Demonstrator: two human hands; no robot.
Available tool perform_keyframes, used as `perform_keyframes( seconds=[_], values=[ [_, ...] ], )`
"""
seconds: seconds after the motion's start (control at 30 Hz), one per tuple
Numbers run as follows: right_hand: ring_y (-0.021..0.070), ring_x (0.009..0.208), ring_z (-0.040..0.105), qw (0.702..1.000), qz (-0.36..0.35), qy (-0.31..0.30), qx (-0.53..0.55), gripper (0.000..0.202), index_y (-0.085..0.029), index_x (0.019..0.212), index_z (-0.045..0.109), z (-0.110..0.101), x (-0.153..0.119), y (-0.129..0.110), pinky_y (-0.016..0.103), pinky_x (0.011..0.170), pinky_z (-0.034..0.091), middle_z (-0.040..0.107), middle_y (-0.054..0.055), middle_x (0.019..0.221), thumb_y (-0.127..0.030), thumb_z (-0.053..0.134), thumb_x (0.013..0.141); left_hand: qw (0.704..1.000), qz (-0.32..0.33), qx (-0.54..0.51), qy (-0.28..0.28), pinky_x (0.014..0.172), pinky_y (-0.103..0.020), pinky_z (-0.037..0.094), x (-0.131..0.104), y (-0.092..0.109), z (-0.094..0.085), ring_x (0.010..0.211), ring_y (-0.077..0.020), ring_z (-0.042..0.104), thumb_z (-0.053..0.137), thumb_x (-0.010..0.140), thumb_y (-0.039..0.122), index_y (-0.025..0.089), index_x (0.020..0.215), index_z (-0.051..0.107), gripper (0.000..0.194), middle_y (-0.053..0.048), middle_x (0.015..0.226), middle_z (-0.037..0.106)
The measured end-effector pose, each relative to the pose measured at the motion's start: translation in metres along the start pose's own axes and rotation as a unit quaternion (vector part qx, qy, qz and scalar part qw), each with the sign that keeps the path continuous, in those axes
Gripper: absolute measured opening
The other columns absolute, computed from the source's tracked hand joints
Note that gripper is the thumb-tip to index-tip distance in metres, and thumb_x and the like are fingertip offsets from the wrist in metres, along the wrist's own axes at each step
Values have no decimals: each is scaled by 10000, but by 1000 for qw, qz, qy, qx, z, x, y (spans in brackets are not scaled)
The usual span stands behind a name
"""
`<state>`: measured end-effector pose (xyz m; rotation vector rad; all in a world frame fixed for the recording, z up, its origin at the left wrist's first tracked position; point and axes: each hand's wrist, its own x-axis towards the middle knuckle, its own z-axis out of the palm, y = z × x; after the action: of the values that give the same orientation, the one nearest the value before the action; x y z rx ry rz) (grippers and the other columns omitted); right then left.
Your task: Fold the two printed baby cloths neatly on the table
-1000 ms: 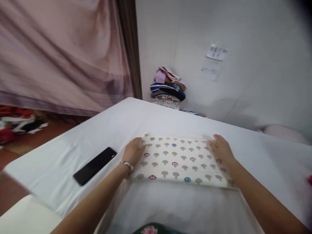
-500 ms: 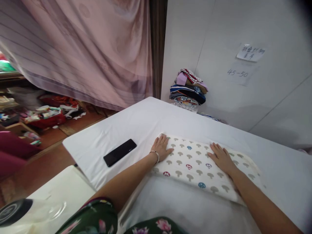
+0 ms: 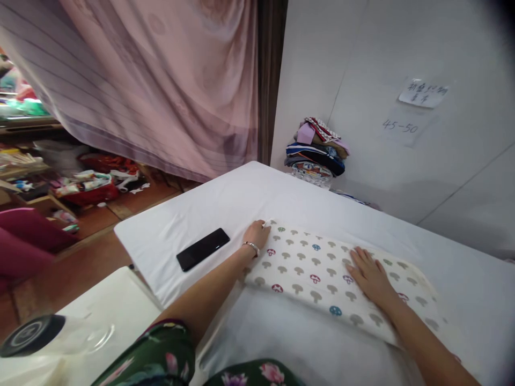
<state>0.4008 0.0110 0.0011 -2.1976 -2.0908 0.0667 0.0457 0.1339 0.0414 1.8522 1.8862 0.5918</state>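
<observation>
A white cloth (image 3: 300, 271) printed with grey, red, blue and green mushrooms lies folded into a long strip on the white-covered table. My left hand (image 3: 256, 236), with a bracelet at the wrist, is at the cloth's far left corner, its fingers curled and closed on the edge. Flat on top of the cloth, right of its middle, rests my right hand (image 3: 370, 274) with the fingers stretched out. The cloth's right end runs partly behind my right forearm.
A black phone (image 3: 203, 249) lies on the table to the left. Folded clothes (image 3: 316, 150) are stacked beyond the far edge by the wall. At lower left, a clear bottle with a black lid (image 3: 32, 335) lies on a white surface. A pink curtain (image 3: 193, 80) hangs behind.
My left hand has slid left off the cloth's top to its corner, and its fingers have curled. The right hand stays flat on the cloth. The view has shifted slightly.
</observation>
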Motion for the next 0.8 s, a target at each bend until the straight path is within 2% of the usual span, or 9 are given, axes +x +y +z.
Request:
perform_keyframes(
  seconds=[0.1,0.23,0.33,0.47,0.63,0.8],
  values=[
    [239,1359,140,999,-23,8,25,569,-228,1374,332,-4,-6,-16,504,1080,185,214,40,1478,-508,231,889,999,-35,-6,-19,777,-320,422,4,-4,-2,934,-231,586,452,817,444,161,1042,578,382,-111,1025,639],
    [247,1352,168,996,-62,9,62,557,-283,1377,314,-2,-16,-35,492,1080,202,231,26,1472,-529,295,878,999,-42,-11,-26,704,-286,420,4,-5,-1,849,-203,604,438,822,449,191,911,587,311,-70,912,665],
    [251,1343,203,995,-61,15,78,547,-268,1344,373,3,-18,-39,478,1074,230,272,47,1456,-533,332,867,998,-48,-6,-28,690,-278,415,3,-6,-2,837,-195,603,421,835,409,185,873,573,273,-73,883,665],
    [268,1328,245,993,-70,25,92,528,-240,1280,464,6,-18,-35,487,1060,254,321,67,1433,-529,359,850,997,-52,14,-47,696,-304,414,4,-10,-4,869,-235,598,480,785,336,161,836,575,205,-116,908,661],
    [264,1320,267,992,-62,35,103,528,-209,1253,498,5,-19,-31,480,1048,280,367,81,1407,-508,356,842,997,-37,19,-67,717,-312,420,3,-7,-12,912,-245,595,464,786,383,159,892,582,275,-131,986,651],
    [266,1316,276,995,-39,28,87,550,-190,1269,484,-1,-28,-34,487,1055,269,377,85,1401,-507,324,849,994,-32,10,-104,708,-281,435,-14,-4,-32,911,-223,609,469,765,532,171,1088,550,490,-108,1014,658]
  ],
)
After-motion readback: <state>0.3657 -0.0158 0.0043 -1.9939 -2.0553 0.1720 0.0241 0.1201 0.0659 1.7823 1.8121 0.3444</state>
